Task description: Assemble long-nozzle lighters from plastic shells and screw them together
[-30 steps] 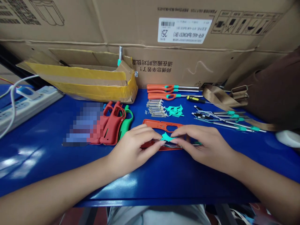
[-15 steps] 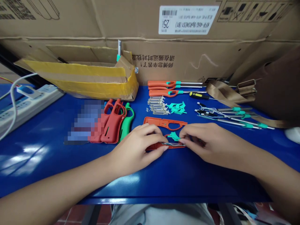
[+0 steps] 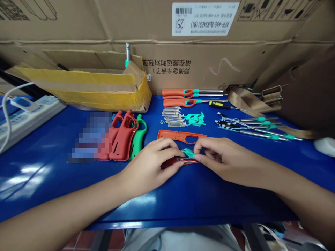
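Pinching a green trigger (image 3: pixel 187 153) between thumb and forefinger of the right hand (image 3: pixel 227 160), just above an orange handle half (image 3: pixel 167 163) on the blue table (image 3: pixel 167 209). Has the left hand (image 3: pixel 151 164) curled over that half from eight o'clock of the trigger, with fingertips close beside it; cannot tell whether gripping or merely resting. At six o'clock, can see thin wires (image 3: pixel 190 160) lying lengthwise inside the half. At eleven, has the other half (image 3: pixel 169 134), hollow side up. At ten, has an open cardboard box (image 3: pixel 99 96) with yellow tape and a metal tube (image 3: pixel 128 51) sticking up at its right end; cannot see deeper in. Around twelve, has small clear tubes (image 3: pixel 172 116), a pile of spare triggers (image 3: pixel 195 118) and, beyond, orange lighters (image 3: pixel 172 92), all loose on the table. At nine, has red handles (image 3: pixel 123 141) beside a green handle (image 3: pixel 137 139); between two and three, metal rods (image 3: pixel 251 133) with green collars.
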Demonstrator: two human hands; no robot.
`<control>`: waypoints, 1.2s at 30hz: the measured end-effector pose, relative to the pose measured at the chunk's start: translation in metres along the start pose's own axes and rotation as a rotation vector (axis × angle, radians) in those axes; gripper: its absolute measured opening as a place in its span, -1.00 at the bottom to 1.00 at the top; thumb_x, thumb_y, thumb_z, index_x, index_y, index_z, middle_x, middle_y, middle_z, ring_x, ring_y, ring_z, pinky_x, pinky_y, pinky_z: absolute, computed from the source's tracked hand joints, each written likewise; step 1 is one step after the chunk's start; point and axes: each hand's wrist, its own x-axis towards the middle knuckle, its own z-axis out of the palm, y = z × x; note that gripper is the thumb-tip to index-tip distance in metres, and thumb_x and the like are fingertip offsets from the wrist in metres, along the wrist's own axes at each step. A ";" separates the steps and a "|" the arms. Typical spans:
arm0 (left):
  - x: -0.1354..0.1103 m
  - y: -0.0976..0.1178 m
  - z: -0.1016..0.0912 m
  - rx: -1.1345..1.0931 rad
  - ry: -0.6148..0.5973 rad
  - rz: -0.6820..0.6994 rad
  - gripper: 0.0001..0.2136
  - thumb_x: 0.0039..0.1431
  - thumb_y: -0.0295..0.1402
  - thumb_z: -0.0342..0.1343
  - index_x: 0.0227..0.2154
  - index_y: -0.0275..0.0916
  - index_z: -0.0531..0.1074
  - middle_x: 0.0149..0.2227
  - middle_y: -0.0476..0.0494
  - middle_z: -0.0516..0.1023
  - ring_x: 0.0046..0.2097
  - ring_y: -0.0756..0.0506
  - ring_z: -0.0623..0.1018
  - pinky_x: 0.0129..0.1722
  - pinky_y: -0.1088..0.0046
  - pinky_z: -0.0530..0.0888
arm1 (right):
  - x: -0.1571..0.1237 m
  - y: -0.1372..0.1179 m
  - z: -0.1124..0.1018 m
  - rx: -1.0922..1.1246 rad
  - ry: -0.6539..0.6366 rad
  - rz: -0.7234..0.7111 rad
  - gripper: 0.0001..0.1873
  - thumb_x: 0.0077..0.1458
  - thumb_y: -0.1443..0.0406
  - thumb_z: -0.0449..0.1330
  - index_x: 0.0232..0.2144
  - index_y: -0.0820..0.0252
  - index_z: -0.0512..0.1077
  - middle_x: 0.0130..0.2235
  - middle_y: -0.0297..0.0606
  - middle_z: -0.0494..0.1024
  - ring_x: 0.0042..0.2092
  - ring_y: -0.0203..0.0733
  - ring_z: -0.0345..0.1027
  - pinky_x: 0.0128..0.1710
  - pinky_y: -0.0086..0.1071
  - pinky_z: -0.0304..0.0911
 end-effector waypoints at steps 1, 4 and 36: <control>0.000 0.000 0.000 0.005 -0.001 0.001 -0.88 0.37 -0.42 0.14 -0.14 -0.28 0.56 -0.20 -0.12 0.50 -0.16 -0.04 0.50 -0.12 0.40 0.47 | 0.001 0.000 0.001 0.015 -0.011 0.009 -0.88 0.33 0.22 0.08 -0.28 0.04 0.37 -0.53 -0.51 0.32 -0.52 -0.36 0.14 -0.54 -0.45 0.02; -0.002 -0.002 0.000 0.029 0.008 0.003 -0.87 0.35 -0.41 0.16 -0.10 -0.28 0.54 -0.16 -0.13 0.52 -0.11 -0.06 0.52 -0.07 0.38 0.47 | 0.003 -0.001 0.001 0.041 -0.015 0.030 -0.89 0.33 0.22 0.08 -0.27 0.05 0.36 -0.53 -0.52 0.32 -0.52 -0.36 0.13 -0.54 -0.45 0.02; -0.003 -0.002 -0.006 0.087 0.045 -0.072 -0.85 0.34 -0.47 0.10 -0.12 -0.29 0.54 -0.20 -0.10 0.53 -0.21 -0.02 0.56 -0.15 0.44 0.54 | 0.008 0.007 0.007 -0.007 0.010 -0.153 -0.85 0.32 0.25 0.11 -0.33 0.11 0.40 -0.50 -0.47 0.39 -0.48 -0.38 0.22 -0.44 -0.44 0.14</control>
